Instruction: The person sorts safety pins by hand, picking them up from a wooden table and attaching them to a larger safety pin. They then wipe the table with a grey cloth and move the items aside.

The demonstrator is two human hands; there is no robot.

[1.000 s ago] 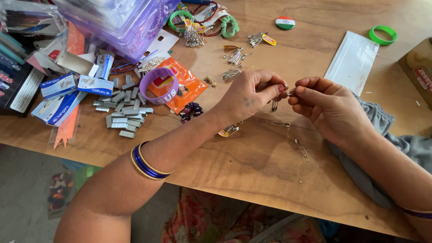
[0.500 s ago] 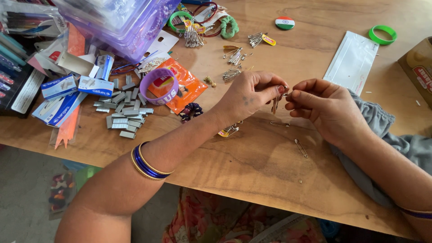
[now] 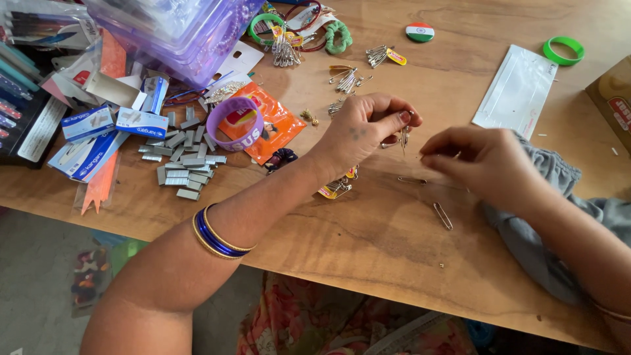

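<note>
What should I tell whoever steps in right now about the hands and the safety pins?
Left hand: raised over the table, fingertips pinching a small bunch of safety pins that hang down from them.
Right hand: close beside the left, fingers curled; whether it holds a pin cannot be seen.
On the wooden table: two loose pins lie below the hands, more pin bunches sit further back, and one carded bunch lies under the left wrist.
Done: some pins are gathered in the left hand.
Left: the loose pins on the table are not yet picked up.
</note>
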